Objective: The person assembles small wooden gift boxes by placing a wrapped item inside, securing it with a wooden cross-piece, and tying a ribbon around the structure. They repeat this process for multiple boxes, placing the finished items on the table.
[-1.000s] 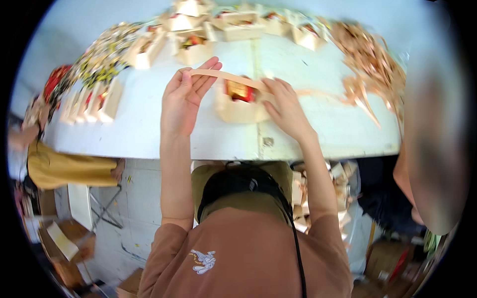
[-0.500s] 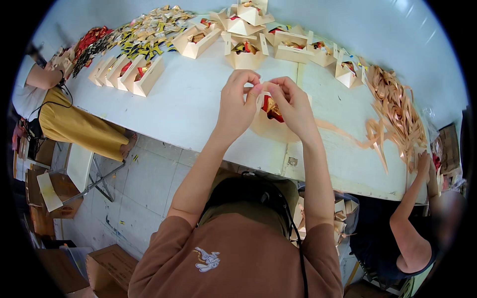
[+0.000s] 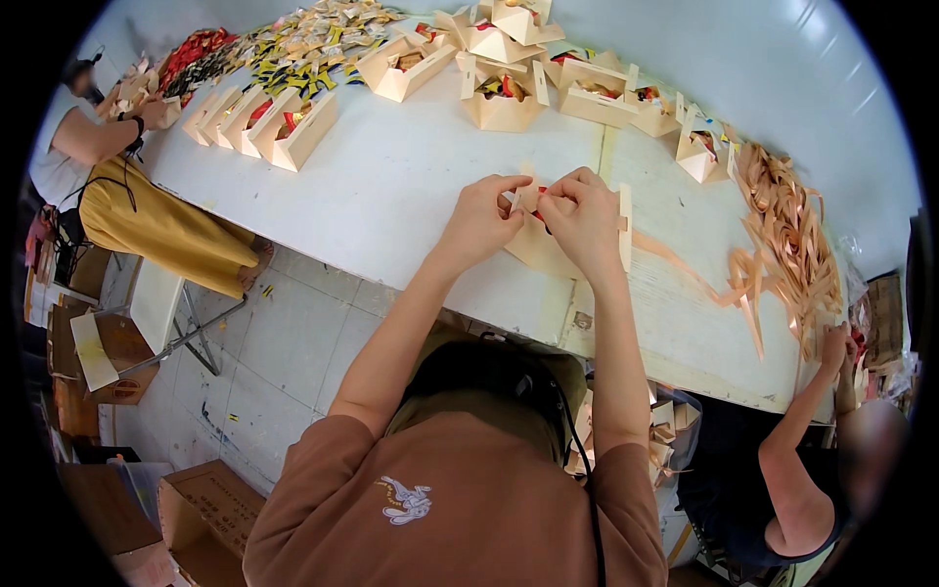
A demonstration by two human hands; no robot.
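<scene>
Directly beneath both hands, see a cream box (image 3: 538,252) standing open-topped on the worktop (image 3: 411,166), near its front edge and well apart from the filled boxes (image 3: 504,110) beyond. Seems to run lengthwise between two end panels, roughly in line with that edge, though partly hidden behind fingers. Find the left hand (image 3: 479,225) at the box's left end and the right hand (image 3: 584,225) over its opening, hence nearer to the red wrapped piece (image 3: 540,215) inside. Note the left hand half curled, thumb and forefinger apart in a loose hook beside the box's left panel; cannot tell whether touching it. Note the right hand bent downward, thumb and fingertips bunched close above the red wrapped piece; cannot tell whether pinching anything, with the tips so small and overlapped. To the right of the box, follow a peach ribbon (image 3: 675,256) across the worktop, from beside the right panel toward a ribbon heap (image 3: 787,254). Left of the box, beyond the left hand, spot a row of slim boxes (image 3: 303,142).
</scene>
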